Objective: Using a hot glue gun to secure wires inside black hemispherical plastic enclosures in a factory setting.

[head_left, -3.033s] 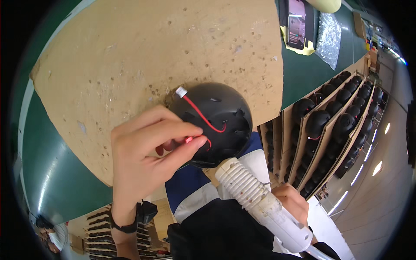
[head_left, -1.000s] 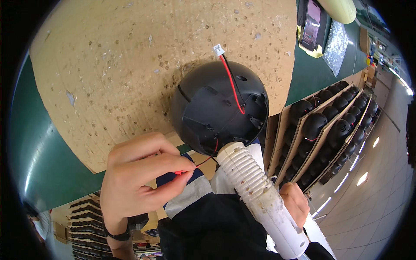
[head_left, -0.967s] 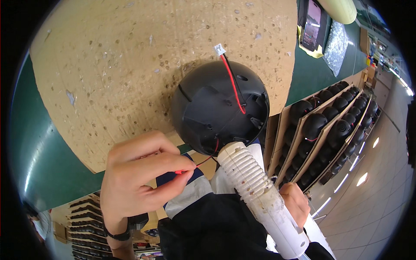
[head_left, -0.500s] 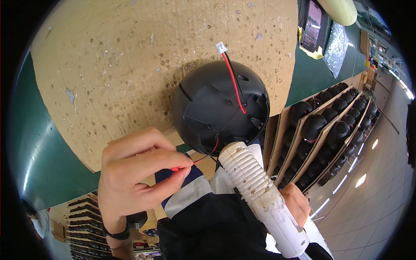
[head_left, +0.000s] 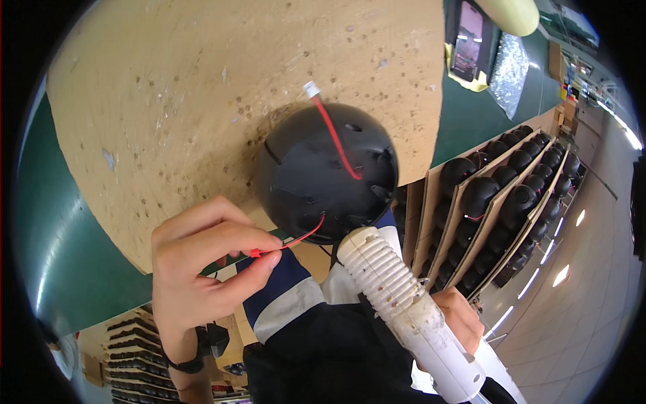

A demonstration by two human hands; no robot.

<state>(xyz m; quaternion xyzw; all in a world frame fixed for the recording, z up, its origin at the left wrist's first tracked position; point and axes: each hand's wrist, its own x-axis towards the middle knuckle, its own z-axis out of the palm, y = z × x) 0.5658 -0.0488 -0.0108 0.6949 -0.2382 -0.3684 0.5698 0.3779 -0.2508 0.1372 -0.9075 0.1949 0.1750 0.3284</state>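
Observation:
A black round shell [head_left: 296, 178] rests at the near edge of the cardboard, its molded recesses facing up. Red wire with a white plug [head_left: 311, 89] sticks up from it. My left hand [head_left: 208, 259], left of the shell, pinches a second thin lead [head_left: 303, 237] ending in a small red connector [head_left: 257, 253]. That lead runs out of the shell's near side. My right hand [head_left: 459, 318] is wrapped round a white, ribbed, stained tool that looks like a heat gun [head_left: 387, 276]. Its nozzle end is close to the shell's near rim; whether they touch I cannot tell. The tool hides part of that hand.
Worn cardboard [head_left: 182, 87] covers the green tabletop [head_left: 74, 249]. A phone [head_left: 469, 40] and bubble wrap [head_left: 509, 75] lie at the far right. Racks of black shells [head_left: 481, 195] stand to the right, with more shells [head_left: 141, 353] at lower left.
The shell and its white plug sit further left in view and look tilted. My left hand has shifted slightly left, and the lead it holds bows more. The heat gun has barely moved.

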